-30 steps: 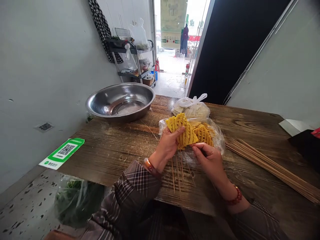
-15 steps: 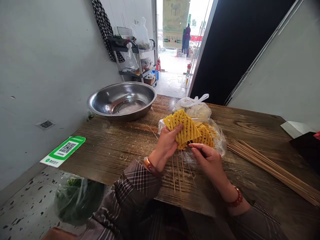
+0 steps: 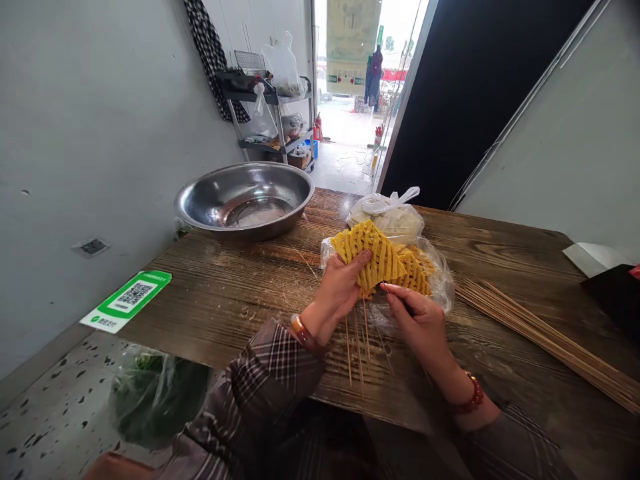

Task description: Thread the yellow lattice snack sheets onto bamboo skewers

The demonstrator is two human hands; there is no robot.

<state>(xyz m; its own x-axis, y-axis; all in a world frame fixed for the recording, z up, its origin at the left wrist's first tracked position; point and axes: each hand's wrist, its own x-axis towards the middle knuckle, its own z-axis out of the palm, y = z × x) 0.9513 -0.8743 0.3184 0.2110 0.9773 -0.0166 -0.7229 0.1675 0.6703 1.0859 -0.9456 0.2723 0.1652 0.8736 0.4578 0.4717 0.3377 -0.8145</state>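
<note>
My left hand (image 3: 345, 283) is closed on a stack of yellow food sheets (image 3: 373, 257), slashed with diagonal slits, its thumb across the front. Several thin bamboo skewers (image 3: 359, 343) hang down below the sheets and my left hand. At the sheet's lower right corner my right hand (image 3: 420, 320) pinches a thin skewer between thumb and fingertips; most of that skewer is hidden. More slit yellow sheets (image 3: 420, 270) lie behind in an open clear plastic bag (image 3: 443, 283).
A wide steel basin (image 3: 245, 200) stands at the table's back left. Behind the yellow sheets sits a knotted plastic bag (image 3: 387, 217). A bundle of bamboo skewers (image 3: 545, 340) lies at right on the wooden table (image 3: 240, 287). A green QR card (image 3: 130, 300) is at the left edge.
Both hands and the yellow sheets have shifted very slightly to the right in view. My right hand's pinch stays close to the sheet's lower right corner.
</note>
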